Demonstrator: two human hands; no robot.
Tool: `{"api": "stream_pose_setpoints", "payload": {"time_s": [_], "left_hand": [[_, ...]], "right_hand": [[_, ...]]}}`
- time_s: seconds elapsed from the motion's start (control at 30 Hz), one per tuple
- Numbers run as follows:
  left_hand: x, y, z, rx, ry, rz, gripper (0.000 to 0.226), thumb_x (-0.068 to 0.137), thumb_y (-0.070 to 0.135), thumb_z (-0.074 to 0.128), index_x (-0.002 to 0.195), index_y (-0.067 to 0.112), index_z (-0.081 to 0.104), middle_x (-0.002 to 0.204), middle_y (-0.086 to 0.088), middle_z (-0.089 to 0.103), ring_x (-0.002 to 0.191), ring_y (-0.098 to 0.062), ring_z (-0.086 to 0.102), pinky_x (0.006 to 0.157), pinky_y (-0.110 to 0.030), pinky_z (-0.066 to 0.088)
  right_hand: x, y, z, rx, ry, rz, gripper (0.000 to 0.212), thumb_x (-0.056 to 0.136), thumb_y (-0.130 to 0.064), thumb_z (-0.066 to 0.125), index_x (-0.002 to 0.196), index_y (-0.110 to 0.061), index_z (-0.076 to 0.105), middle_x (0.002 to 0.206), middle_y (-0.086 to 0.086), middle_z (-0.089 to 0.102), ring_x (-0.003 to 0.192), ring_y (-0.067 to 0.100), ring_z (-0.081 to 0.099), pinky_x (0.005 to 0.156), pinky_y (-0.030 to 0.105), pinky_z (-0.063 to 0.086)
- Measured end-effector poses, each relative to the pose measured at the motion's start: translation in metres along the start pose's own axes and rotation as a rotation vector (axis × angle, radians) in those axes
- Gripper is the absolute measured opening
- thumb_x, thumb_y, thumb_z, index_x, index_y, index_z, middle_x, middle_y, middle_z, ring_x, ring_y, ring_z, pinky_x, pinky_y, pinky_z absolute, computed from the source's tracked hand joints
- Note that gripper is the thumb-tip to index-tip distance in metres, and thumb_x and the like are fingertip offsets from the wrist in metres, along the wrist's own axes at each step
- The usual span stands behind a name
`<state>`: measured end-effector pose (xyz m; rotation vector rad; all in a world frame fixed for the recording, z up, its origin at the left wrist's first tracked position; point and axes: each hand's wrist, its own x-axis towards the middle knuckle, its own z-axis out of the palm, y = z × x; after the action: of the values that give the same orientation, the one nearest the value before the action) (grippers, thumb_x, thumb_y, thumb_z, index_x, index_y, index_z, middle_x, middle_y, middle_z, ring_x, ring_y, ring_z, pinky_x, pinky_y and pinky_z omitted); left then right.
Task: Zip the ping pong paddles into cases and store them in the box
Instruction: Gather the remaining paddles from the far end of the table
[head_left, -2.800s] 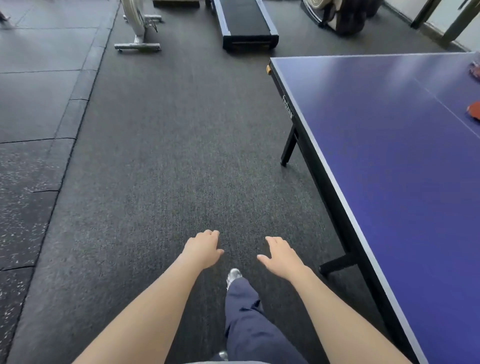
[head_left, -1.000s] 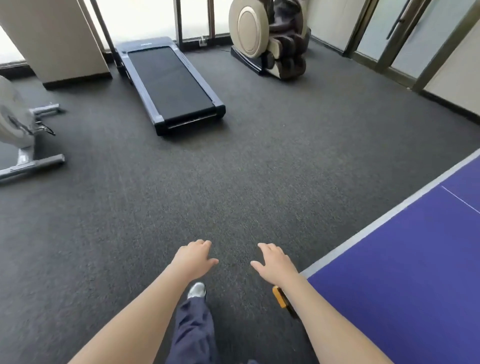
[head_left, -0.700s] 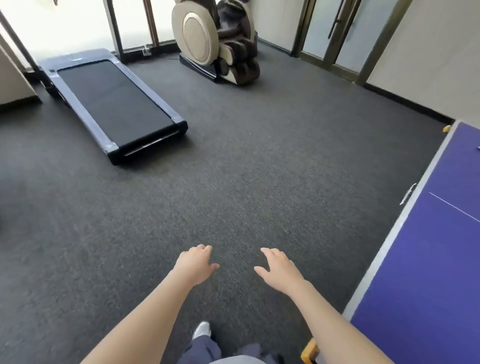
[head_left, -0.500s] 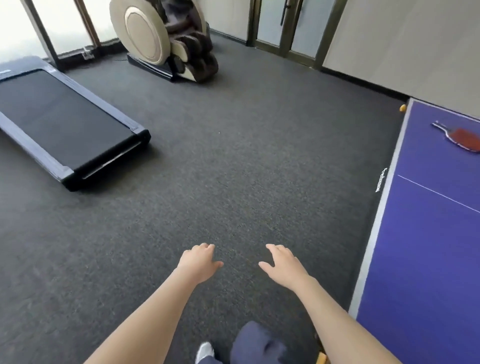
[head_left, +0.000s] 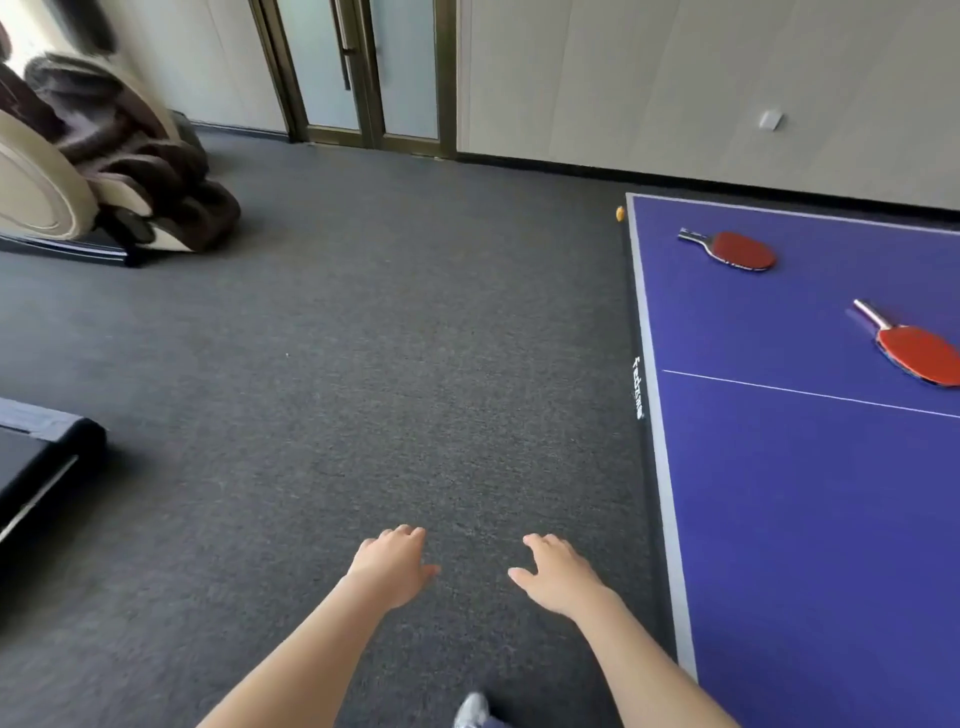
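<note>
Paddles: near paddle (head_left: 917, 349), far paddle (head_left: 737, 250) flat on blue table (head_left: 810, 519). Left hand (head_left: 390, 566), right hand (head_left: 560, 574) loose, holding nothing. Best: round table end, grab near handle first.

A tally: two pairs, six singles.
On one blue table (head_left: 779, 519) lie the far paddle (head_left: 740, 250) and the near paddle (head_left: 917, 353), two red ones in all. The left hand (head_left: 389, 569) and the right hand (head_left: 558, 577) make two. There is one massage chair (head_left: 104, 135), one treadmill (head_left: 36, 467), one shoe (head_left: 471, 711), one orange corner guard (head_left: 620, 213) and one wall plate (head_left: 770, 120).
</note>
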<state>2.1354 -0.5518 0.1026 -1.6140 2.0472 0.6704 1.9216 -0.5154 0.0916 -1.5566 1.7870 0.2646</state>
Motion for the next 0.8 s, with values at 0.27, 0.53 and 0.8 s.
{"api": "stream_pose_setpoints", "payload": {"time_s": [0.27,0.53,0.8], "left_hand": [[0.103,0.035,-0.079,0.068,-0.035,0.155,0.053,0.097,0.046,0.044,0.14,0.015,0.038,0.139,-0.004,0.046,0.131,-0.025,0.043,0.104,-0.039,0.035],[0.251,0.041,-0.177,0.125,-0.034,0.301,0.053,0.098,0.045,0.044,0.141,0.014,0.038,0.141,-0.004,0.044,0.131,-0.024,0.042,0.106,-0.039,0.036],[0.364,0.074,-0.289,0.232,-0.056,0.461,0.056,0.099,0.044,0.043,0.145,0.015,0.033,0.146,-0.005,0.041,0.134,-0.026,0.04,0.108,-0.04,0.035]], "right_hand": [[0.055,0.024,-0.055,0.116,-0.028,0.138,0.06,0.096,-0.044,0.044,0.147,-0.016,0.03,0.149,0.006,0.034,0.138,0.024,0.032,0.111,0.041,0.032],[0.154,0.02,-0.143,0.215,0.065,0.262,0.06,0.098,-0.042,0.044,0.149,-0.015,0.027,0.154,0.007,0.028,0.142,0.024,0.026,0.113,0.041,0.028],[0.227,0.018,-0.252,0.284,0.207,0.372,0.06,0.098,-0.044,0.042,0.149,-0.016,0.026,0.152,0.004,0.031,0.14,0.023,0.03,0.112,0.042,0.03]]}}
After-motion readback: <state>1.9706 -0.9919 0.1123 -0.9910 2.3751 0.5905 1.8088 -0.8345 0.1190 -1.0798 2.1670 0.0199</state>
